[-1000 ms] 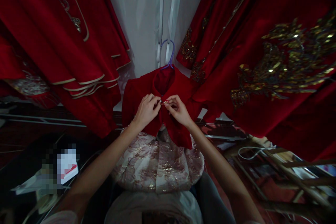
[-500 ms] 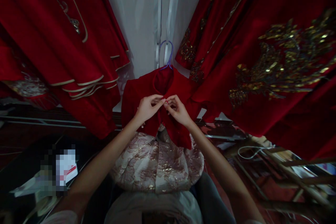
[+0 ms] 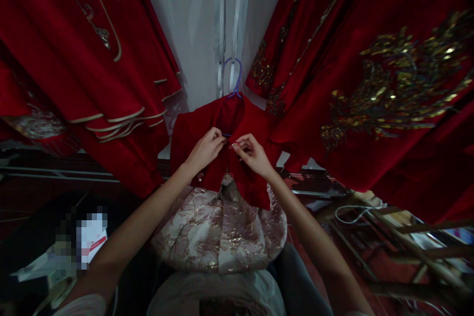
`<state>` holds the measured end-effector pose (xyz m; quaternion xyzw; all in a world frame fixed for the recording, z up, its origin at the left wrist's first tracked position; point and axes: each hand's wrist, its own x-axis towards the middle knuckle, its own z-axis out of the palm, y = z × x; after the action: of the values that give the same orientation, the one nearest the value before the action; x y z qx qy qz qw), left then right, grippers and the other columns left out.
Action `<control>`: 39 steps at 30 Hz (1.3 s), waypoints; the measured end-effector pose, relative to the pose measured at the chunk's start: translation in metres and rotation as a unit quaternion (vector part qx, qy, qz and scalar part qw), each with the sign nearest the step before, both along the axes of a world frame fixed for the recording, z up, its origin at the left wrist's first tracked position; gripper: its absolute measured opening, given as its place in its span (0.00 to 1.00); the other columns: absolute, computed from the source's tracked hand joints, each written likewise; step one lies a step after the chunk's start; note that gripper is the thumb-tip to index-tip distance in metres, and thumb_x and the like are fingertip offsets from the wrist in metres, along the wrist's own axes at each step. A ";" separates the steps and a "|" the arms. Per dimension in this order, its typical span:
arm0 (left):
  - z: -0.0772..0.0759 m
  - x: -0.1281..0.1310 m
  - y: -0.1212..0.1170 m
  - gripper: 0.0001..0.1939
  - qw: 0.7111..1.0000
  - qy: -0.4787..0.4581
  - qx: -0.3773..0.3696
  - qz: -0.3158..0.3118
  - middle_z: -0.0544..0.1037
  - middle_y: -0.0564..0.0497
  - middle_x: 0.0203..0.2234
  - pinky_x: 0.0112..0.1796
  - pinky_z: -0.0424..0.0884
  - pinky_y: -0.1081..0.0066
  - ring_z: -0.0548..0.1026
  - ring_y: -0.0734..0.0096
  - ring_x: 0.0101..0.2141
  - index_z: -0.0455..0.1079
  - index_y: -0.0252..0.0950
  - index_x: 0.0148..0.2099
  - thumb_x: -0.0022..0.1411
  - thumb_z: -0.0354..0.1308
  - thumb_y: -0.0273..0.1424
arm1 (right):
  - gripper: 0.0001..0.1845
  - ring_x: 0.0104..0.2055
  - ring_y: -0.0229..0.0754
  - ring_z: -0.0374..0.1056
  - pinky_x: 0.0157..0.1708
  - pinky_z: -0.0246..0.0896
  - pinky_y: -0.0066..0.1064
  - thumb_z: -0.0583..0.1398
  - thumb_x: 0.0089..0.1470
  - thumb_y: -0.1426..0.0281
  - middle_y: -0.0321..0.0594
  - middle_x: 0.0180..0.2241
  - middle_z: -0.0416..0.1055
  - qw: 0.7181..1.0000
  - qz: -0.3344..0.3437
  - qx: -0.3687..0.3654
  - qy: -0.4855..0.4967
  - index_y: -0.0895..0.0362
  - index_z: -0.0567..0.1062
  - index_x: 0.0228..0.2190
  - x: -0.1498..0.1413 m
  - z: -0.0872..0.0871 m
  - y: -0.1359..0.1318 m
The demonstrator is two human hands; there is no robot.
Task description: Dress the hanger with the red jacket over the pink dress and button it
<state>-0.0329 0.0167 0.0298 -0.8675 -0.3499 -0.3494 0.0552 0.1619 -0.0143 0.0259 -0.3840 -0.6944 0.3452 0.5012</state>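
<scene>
A small red jacket [image 3: 194,126] hangs on a purple hanger [image 3: 237,79] in front of me, its front facing me. My left hand [image 3: 208,150] is closed in a pinch at the jacket's front opening, just below the collar; its fingertips seem to have the front edge between them. Opposite, a few centimetres away, my right hand [image 3: 254,154] pinches a small red-and-gold fastening [image 3: 234,145] at the other front edge. A shiny ornament [image 3: 200,177] sits low on the jacket's left front. Below the hem, pinkish-white brocade fabric [image 3: 222,237] with metallic thread lies over my lap.
Long red garments [image 3: 122,74] with pale piping hang at the left. More red garments with gold sequins [image 3: 392,94] hang at the right. A wooden frame [image 3: 425,256] with a white cable [image 3: 355,212] stands low right. A white box [image 3: 91,239], partly blurred, lies lower left.
My left hand came up against the right fingertips, then drew back to the left, opening a gap between the hands. My right hand has stayed at the fastening.
</scene>
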 end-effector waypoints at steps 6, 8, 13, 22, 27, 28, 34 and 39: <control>0.002 -0.009 0.001 0.14 0.999 0.004 -0.023 -0.032 0.64 0.45 0.42 0.45 0.71 0.66 0.70 0.68 0.42 0.68 0.34 0.47 0.59 0.50 0.21 | 0.13 0.31 0.36 0.66 0.22 0.63 0.24 0.59 0.54 0.59 0.35 0.31 0.68 1.000 -0.001 -0.005 -0.002 0.53 0.65 0.37 0.000 -0.001 0.000; 0.003 -0.013 0.001 0.16 0.999 0.016 -0.015 -0.037 0.64 0.45 0.42 0.45 0.70 0.66 0.69 0.68 0.42 0.68 0.34 0.48 0.59 0.49 0.19 | 0.13 0.31 0.36 0.65 0.22 0.63 0.23 0.59 0.54 0.59 0.35 0.31 0.68 1.000 -0.001 -0.005 0.000 0.53 0.65 0.38 0.000 -0.001 0.001; 0.008 -0.016 0.001 0.10 0.998 0.009 0.013 -0.068 0.65 0.47 0.39 0.42 0.71 0.66 0.69 0.69 0.41 0.69 0.36 0.45 0.63 0.50 0.24 | 0.13 0.31 0.36 0.65 0.22 0.63 0.23 0.59 0.54 0.60 0.35 0.31 0.67 1.000 0.004 -0.006 0.004 0.53 0.65 0.38 -0.001 -0.001 0.001; 0.012 -0.009 -0.005 0.08 0.997 -0.062 0.044 -0.028 0.65 0.46 0.40 0.38 0.72 0.68 0.69 0.71 0.38 0.71 0.36 0.44 0.62 0.54 0.30 | 0.12 0.31 0.35 0.65 0.22 0.63 0.23 0.58 0.55 0.60 0.35 0.31 0.67 1.000 0.017 -0.001 -0.006 0.53 0.65 0.38 -0.003 0.005 0.002; 0.012 -0.002 -0.014 0.10 0.997 -0.071 0.027 -0.014 0.72 0.48 0.35 0.41 0.72 0.68 0.72 0.70 0.37 0.71 0.36 0.45 0.63 0.52 0.28 | 0.13 0.33 0.37 0.66 0.22 0.63 0.23 0.58 0.55 0.59 0.36 0.32 0.67 1.000 0.005 0.016 -0.007 0.52 0.64 0.38 -0.008 0.009 0.002; 0.012 0.000 -0.016 0.10 0.996 -0.081 0.018 -0.017 0.74 0.48 0.35 0.42 0.72 0.68 0.73 0.70 0.38 0.71 0.36 0.45 0.63 0.52 0.28 | 0.13 0.33 0.37 0.66 0.22 0.63 0.23 0.58 0.55 0.59 0.36 0.32 0.68 1.000 -0.001 0.019 -0.006 0.52 0.64 0.38 -0.009 0.009 0.003; 0.011 0.008 -0.024 0.11 0.974 -0.205 -0.088 -0.028 0.77 0.49 0.37 0.36 0.77 0.74 0.78 0.75 0.32 0.72 0.34 0.45 0.60 0.54 0.29 | 0.12 0.35 0.38 0.68 0.23 0.63 0.24 0.57 0.56 0.60 0.38 0.35 0.70 0.998 -0.045 0.047 -0.026 0.52 0.64 0.39 -0.014 0.010 0.003; 0.011 0.011 -0.024 0.11 0.949 -0.280 -0.141 -0.044 0.78 0.49 0.35 0.36 0.79 0.72 0.78 0.73 0.32 0.74 0.33 0.42 0.57 0.59 0.31 | 0.10 0.36 0.39 0.70 0.25 0.64 0.26 0.56 0.57 0.61 0.39 0.36 0.73 0.992 -0.079 0.083 -0.043 0.53 0.66 0.38 -0.019 0.014 0.001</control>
<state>-0.0215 -0.0074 0.0408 -0.7485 -0.3582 -0.5271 -0.1832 0.1430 -0.0134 0.0397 -0.4090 -0.7091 0.2286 0.5270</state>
